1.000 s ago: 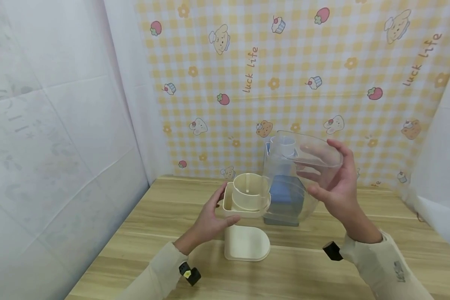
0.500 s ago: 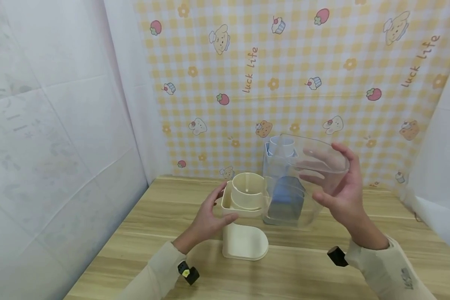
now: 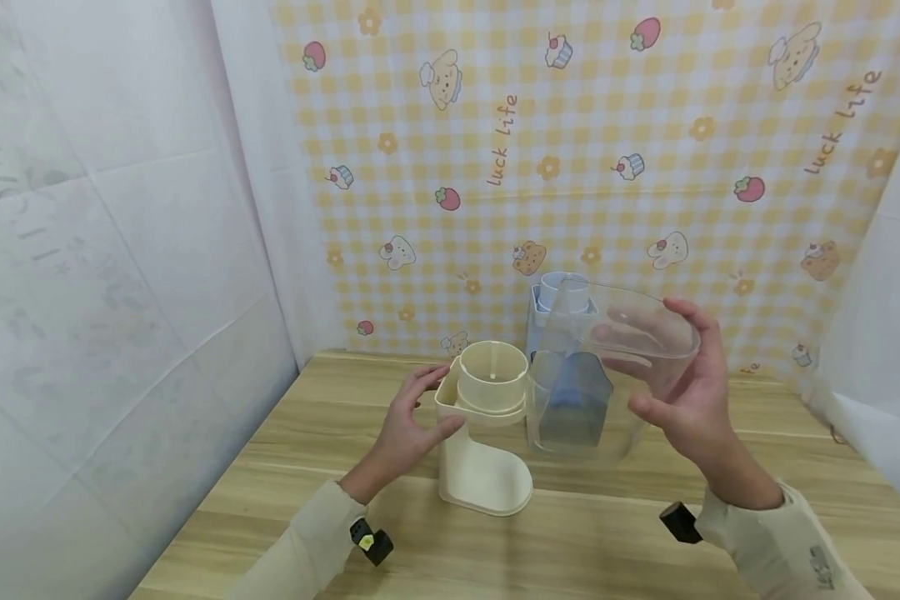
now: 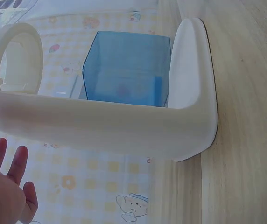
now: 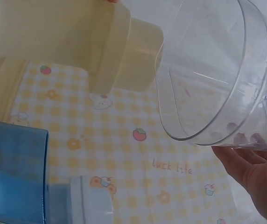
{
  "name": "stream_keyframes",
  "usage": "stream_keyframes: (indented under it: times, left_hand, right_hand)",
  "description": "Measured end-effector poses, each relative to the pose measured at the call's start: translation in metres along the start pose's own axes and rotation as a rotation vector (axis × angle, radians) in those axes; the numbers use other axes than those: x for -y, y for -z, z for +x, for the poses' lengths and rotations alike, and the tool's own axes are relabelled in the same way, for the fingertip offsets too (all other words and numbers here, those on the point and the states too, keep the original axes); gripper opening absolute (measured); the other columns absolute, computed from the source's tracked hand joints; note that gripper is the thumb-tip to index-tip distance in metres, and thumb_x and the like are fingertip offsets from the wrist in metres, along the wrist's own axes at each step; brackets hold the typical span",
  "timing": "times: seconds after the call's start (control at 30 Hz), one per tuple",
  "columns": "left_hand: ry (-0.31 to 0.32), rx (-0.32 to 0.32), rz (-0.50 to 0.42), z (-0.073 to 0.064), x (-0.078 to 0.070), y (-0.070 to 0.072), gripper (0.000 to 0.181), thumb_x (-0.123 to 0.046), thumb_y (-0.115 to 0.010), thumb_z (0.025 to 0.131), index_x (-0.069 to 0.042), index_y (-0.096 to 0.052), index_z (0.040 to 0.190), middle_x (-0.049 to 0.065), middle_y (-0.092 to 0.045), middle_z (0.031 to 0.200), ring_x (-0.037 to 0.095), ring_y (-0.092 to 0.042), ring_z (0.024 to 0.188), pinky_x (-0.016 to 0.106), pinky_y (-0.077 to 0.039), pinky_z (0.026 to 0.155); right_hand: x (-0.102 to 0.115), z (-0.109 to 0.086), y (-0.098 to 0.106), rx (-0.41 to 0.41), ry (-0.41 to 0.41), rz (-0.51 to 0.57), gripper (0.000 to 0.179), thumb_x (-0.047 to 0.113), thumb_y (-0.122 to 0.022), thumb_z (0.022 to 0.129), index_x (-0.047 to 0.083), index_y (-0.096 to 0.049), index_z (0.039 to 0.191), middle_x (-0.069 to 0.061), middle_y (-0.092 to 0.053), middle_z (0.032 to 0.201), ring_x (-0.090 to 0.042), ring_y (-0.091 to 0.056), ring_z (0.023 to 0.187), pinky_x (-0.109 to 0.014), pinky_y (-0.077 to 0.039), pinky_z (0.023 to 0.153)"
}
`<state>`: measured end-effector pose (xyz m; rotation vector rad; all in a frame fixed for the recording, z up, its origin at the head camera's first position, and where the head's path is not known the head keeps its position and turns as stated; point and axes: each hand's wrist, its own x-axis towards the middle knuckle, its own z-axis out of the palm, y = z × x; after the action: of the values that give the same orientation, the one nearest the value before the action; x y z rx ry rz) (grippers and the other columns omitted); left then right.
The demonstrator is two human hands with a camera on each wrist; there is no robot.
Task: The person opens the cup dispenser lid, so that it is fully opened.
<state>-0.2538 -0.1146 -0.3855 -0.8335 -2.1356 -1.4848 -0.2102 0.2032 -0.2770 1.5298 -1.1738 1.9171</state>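
Note:
A cream plastic stand (image 3: pixel 450 475) with a flat rounded foot stands upright on the wooden table. At its top sits a round, open cream collar (image 3: pixel 492 375). My left hand (image 3: pixel 412 421) holds the upper back of the stand, thumb on the near side and fingers on the far side. In the left wrist view several fingers (image 4: pixel 17 163) extend clear of it. My right hand (image 3: pixel 693 408) grips a clear plastic container (image 5: pixel 203 84) from the right, its wide rim up and tilted. The container is held in the air beside the collar, apart from it in the right wrist view.
Behind the clear container stands a pale blue stand (image 3: pixel 543 333) with its own round collar. A translucent blue bin (image 3: pixel 573 400) is in front of it, seen partly through the container. A checked cloth (image 3: pixel 547 100) hangs behind the wooden table (image 3: pixel 285 467).
The cream stand has turned slightly and its top shifted left, so more of its upright shows. My right hand has moved the clear container a little right and down, away from the collar.

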Motion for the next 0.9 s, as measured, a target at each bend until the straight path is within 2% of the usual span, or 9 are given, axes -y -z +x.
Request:
stream_keyframes:
  times: [0.2,0.4,0.47,0.57,0.7,0.9]
  left_hand:
    - [-0.036,-0.047,-0.002,0.002,0.003,0.001,0.058,-0.013,-0.078,0.083,-0.010,-0.057,0.137,0.007,-0.050,0.140,0.026,-0.050,0.120,0.043,-0.034,0.087]
    - [-0.039,-0.119,0.024,0.003,0.004,0.000,0.054,-0.001,-0.080,0.079,-0.005,-0.062,0.130,0.013,-0.057,0.129,0.024,-0.052,0.108,0.040,-0.032,0.078]
    - [-0.046,-0.142,0.031,0.003,0.002,0.000,0.050,0.002,-0.079,0.078,-0.001,-0.063,0.126,0.016,-0.058,0.127,0.024,-0.052,0.105,0.040,-0.031,0.077]
    - [-0.059,-0.173,0.034,0.004,-0.010,0.001,0.043,0.006,-0.077,0.079,0.004,-0.064,0.120,0.021,-0.059,0.124,0.024,-0.054,0.101,0.040,-0.032,0.075]
    - [-0.045,-0.222,0.017,0.004,-0.026,0.004,0.036,0.006,-0.076,0.080,0.007,-0.064,0.115,0.023,-0.061,0.120,0.032,-0.056,0.099,0.040,-0.031,0.076]
    - [-0.028,-0.288,-0.005,0.007,-0.024,0.003,0.027,0.004,-0.077,0.081,0.007,-0.069,0.106,0.025,-0.060,0.117,0.046,-0.054,0.102,0.037,-0.031,0.079]
  right_hand:
    - [-0.002,-0.005,0.001,-0.012,0.004,-0.021,0.088,-0.009,-0.081,0.075,-0.008,-0.024,0.142,-0.031,-0.051,0.136,-0.040,-0.059,0.118,-0.041,-0.053,0.092]
    - [-0.004,-0.011,0.001,-0.033,-0.022,-0.032,0.087,-0.008,-0.082,0.075,-0.008,-0.026,0.142,-0.028,-0.050,0.137,-0.038,-0.057,0.119,-0.040,-0.054,0.091]
    - [-0.005,-0.012,0.001,-0.032,-0.029,-0.035,0.088,-0.008,-0.082,0.075,-0.008,-0.025,0.142,-0.029,-0.049,0.137,-0.039,-0.058,0.118,-0.041,-0.053,0.091]
    - [-0.006,-0.013,0.001,-0.025,-0.034,-0.045,0.089,-0.008,-0.082,0.075,-0.008,-0.025,0.143,-0.030,-0.049,0.137,-0.040,-0.058,0.118,-0.041,-0.053,0.092]
    - [-0.008,-0.015,0.001,-0.019,-0.040,-0.051,0.089,-0.008,-0.081,0.075,-0.008,-0.025,0.143,-0.030,-0.048,0.138,-0.040,-0.058,0.118,-0.041,-0.053,0.093]
    - [-0.013,-0.018,0.001,0.003,-0.046,-0.049,0.087,-0.009,-0.081,0.074,-0.008,-0.026,0.142,-0.030,-0.049,0.137,-0.040,-0.059,0.117,-0.042,-0.052,0.094]
